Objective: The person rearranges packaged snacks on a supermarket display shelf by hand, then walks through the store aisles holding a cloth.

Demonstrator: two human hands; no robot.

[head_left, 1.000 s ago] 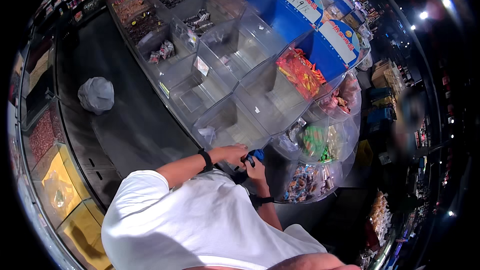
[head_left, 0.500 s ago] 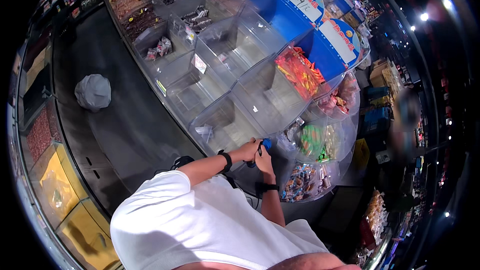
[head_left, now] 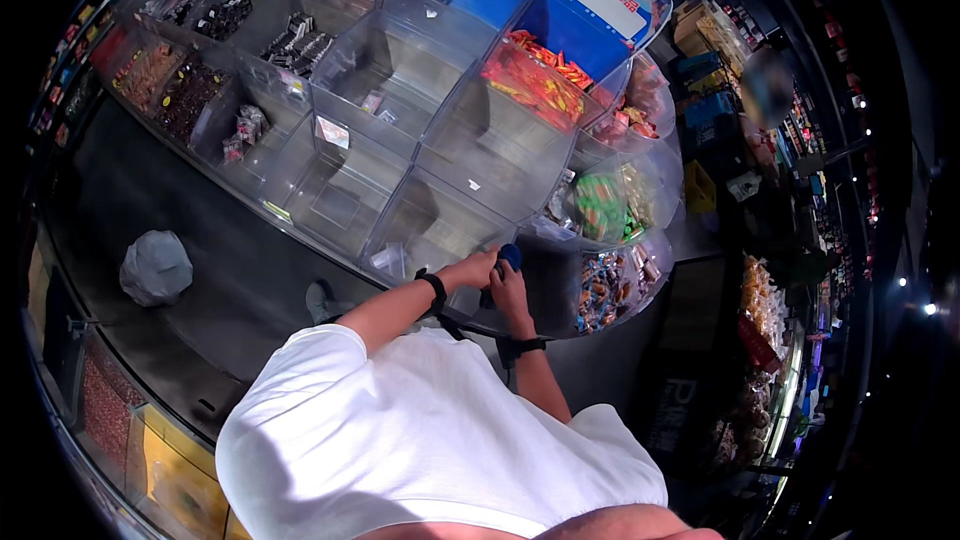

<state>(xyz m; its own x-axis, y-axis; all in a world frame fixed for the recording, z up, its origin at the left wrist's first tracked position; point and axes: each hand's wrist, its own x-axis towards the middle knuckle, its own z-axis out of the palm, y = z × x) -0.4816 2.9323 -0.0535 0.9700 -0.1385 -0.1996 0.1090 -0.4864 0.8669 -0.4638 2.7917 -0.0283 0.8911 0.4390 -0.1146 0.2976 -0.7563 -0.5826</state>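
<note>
Your right hand [head_left: 511, 292] has its fingers curled around a small blue-and-black item [head_left: 511, 256], at one o'clock from the middle of your white shirt [head_left: 430, 420]; its exact kind is hard to make out. Your left hand [head_left: 474, 270] comes against it from nine o'clock, fingers bent inward, though you cannot tell whether they grip it. From your hands, clear bins [head_left: 512, 152] spread at twelve o'clock, red-orange packets [head_left: 540, 75] just past twelve, green packets [head_left: 600, 205] at two, mixed wrapped sweets [head_left: 603, 292] at three, and a whitish bag [head_left: 157, 268] at nine.
</note>
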